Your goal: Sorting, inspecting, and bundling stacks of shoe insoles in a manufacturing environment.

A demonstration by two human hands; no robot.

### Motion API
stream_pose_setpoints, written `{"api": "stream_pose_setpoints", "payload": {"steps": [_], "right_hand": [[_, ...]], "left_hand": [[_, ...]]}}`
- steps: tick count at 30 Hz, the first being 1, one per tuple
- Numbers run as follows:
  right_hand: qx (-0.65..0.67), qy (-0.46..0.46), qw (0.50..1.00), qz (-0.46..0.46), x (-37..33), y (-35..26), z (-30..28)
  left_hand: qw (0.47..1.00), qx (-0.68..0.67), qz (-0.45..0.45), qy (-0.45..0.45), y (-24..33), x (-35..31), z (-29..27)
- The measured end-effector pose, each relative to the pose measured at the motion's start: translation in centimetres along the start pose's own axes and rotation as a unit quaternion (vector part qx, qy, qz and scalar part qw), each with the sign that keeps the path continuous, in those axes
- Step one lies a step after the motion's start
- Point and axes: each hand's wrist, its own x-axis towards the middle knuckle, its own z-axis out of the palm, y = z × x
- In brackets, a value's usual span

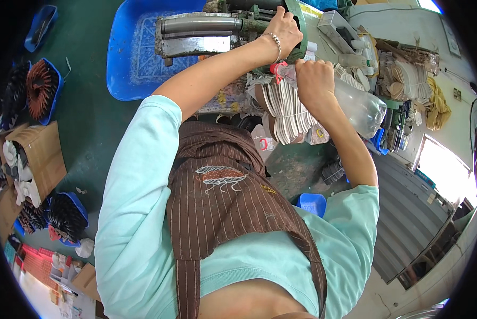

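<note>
My right hand (316, 81) is closed round the neck of a large clear plastic bottle (362, 109). The bottle lies tilted, its base toward the lower right, and a pinkish-red cap (276, 69) shows at the other end. My left hand (285, 33), with a beaded bracelet on the wrist, reaches to the green-framed machine (301, 45). Its fingers are curled there, and what they hold, if anything, is hidden. Left of that hand, the machine's shiny metal bars (201, 25) stretch out above a blue tray (122, 69).
Below the bottle hangs a bundle of pale shoe insoles (289, 114); more stacks (406, 80) sit at the right. Blue baskets of dark pieces (68, 218) and a cardboard box (41, 157) stand on the green floor at left. A small blue tray (312, 204) lies near my right elbow.
</note>
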Motion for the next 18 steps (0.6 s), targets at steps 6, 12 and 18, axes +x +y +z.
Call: {"api": "stream_pose_setpoints", "payload": {"steps": [6, 12, 18], "right_hand": [[0.016, -0.022, 0.999, 0.022, 0.0, -0.5, 0.3], [0.132, 0.103, 0.984, 0.056, -2.0, 0.4, 3.6], [0.338, 0.147, 0.923, 0.111, -4.5, 0.7, 12.0]], "left_hand": [[1.0, 0.0, 0.003, -0.017, 0.1, 0.3, -0.6], [0.999, -0.004, -0.035, 0.022, -0.7, 1.0, 2.8], [1.0, 0.011, 0.017, -0.011, -0.1, -0.1, -0.2]]}}
